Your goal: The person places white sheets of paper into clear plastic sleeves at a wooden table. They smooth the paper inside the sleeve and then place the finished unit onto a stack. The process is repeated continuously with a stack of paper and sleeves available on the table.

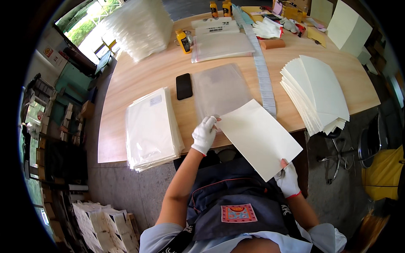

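My right hand (288, 178), in a white glove with bare fingertips, grips a white sheet of card (260, 139) by its near right corner, thumb on top. The card is tilted over the table's front edge, its far end lying over a clear plastic bag (221, 86). My left hand (205, 134), gloved the same way, is closed at the bag's near edge, beside the card's left corner. Its fingers pinch there, partly hidden. Left of the bag lies a stack of white cards in clear bags (149, 126), the top one with a small label.
A fanned stack of white cards (318, 90) lies at the right. A black phone (184, 86), a label strip (263, 80), more clear bags (221, 45) and an orange bottle (183, 41) are on the table (114, 109). A tall plastic-wrapped pile (137, 27) stands far left.
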The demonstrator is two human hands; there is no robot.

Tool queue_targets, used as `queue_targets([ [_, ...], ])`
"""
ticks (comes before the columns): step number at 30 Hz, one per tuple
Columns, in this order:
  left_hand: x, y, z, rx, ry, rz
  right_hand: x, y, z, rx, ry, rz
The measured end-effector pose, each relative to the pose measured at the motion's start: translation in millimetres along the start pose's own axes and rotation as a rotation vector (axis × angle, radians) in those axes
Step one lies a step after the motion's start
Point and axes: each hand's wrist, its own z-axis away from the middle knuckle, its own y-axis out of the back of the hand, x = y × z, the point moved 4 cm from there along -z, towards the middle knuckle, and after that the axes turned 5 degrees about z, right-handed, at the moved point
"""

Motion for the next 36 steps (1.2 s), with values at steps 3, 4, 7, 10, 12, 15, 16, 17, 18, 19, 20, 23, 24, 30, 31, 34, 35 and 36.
queue_targets([
  [3,8,-12,29,0.463,-0.160,0.144,7,-20,7,0.033,-0.017,0.003],
  [4,1,-28,34,0.576,0.039,0.573,7,-21,6,-0.007,0.003,0.043],
  [7,-5,-75,39,0.763,0.492,1.246,7,-23,7,-0.047,0.038,0.157],
  [10,-10,-107,36,0.413,0.730,1.687,0,-34,9,0.040,0.063,0.243],
  [12,-24,-125,46,0.216,0.824,1.996,-3,-38,9,0.047,0.067,0.294],
  [15,12,-102,76,0.061,0.786,1.162,7,-21,-5,0.093,0.009,0.361],
  [16,16,-100,91,0.044,0.760,1.052,17,-13,-12,0.091,-0.044,0.355],
  [17,4,-114,115,0.075,0.745,1.192,25,-18,-19,0.062,-0.074,0.300],
  [18,-9,-124,137,0.059,0.732,1.311,32,-28,-28,0.038,-0.106,0.245],
  [19,-2,-122,148,0.050,0.745,1.397,40,-31,-37,0.028,-0.135,0.186],
  [20,10,-115,150,-0.054,0.813,1.387,48,-26,-50,0.029,-0.158,0.152],
  [23,12,-107,149,-0.093,0.980,1.370,64,-40,-81,0.100,-0.127,-0.298],
  [24,8,-104,145,-0.102,1.016,1.371,73,-34,-89,0.086,-0.152,-0.378],
  [30,-9,-60,140,-0.182,1.046,1.326,62,-55,-62,-0.232,-0.306,0.285],
  [31,-17,-53,144,-0.124,0.996,1.314,58,-61,-61,-0.339,-0.250,0.500],
  [34,-31,-42,142,-0.145,0.966,1.122,54,-100,-58,-0.411,-0.020,1.121],
  [35,-29,-39,139,-0.180,0.948,1.120,57,-109,-60,-0.481,0.099,1.295],
  [36,-26,-36,139,-0.172,0.951,1.113,62,-119,-62,-0.555,0.359,1.458],
])
